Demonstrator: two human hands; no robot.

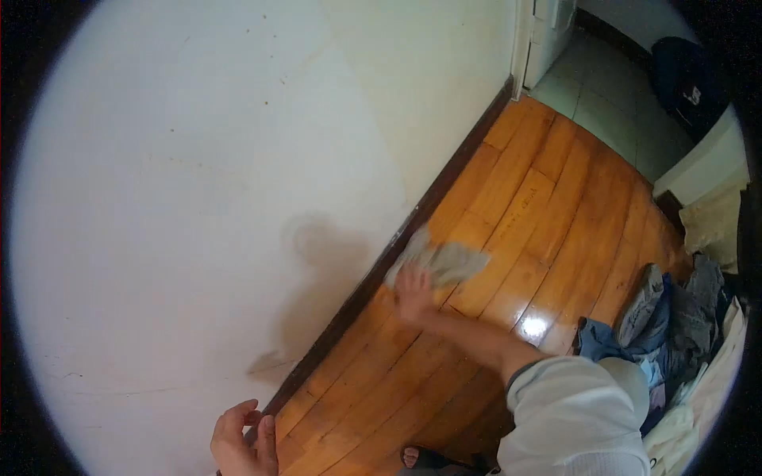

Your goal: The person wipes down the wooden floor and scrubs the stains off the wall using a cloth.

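A light grey cloth (452,263) lies bunched against the dark baseboard (349,305), partly on the wooden floor (524,214). My right hand (413,292) presses on the cloth's near side, at the foot of the wall; its fingers are blurred and partly merge with the cloth. At the bottom left, my left hand (244,440) is raised in front of the white wall (198,238), with its fingers curved and apart and nothing between them.
Clothes (683,317) are heaped at the right. Beyond the doorway at the top right, a dark bag (686,83) stands by the tiled floor (611,111). A sandalled foot (411,456) shows at the bottom. Small brown spots mark the wall.
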